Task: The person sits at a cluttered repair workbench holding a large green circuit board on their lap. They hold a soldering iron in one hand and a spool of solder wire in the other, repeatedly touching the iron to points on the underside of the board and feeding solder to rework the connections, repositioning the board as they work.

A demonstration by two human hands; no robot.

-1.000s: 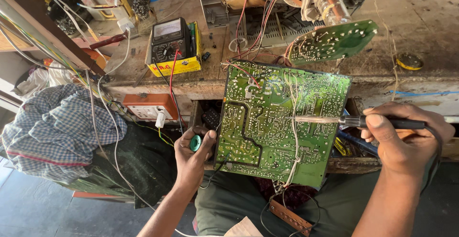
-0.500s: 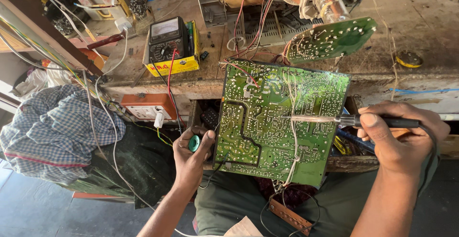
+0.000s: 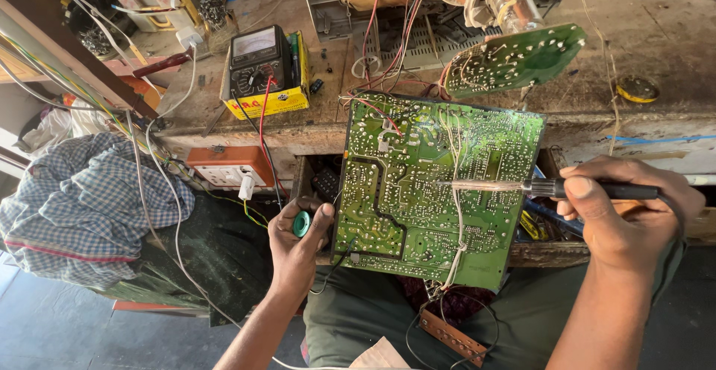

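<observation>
Soldering iron (image 3: 589, 188) tip motion-blurred.

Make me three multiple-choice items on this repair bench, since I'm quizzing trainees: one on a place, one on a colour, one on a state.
1. Where does the soldering iron tip rest?
A. on the large circuit board
B. on the multimeter
C. on the checked cloth

2. What colour is the small round thing at the left hand?
A. red
B. green
C. white

3. How is the right hand?
A. open and flat
B. closed around the iron's handle
C. out of view

Answers: 1 A, the tip lies on the board's solder side; 2 B, it shows green beside the fingers; 3 B, the fingers wrap the dark handle.
</observation>
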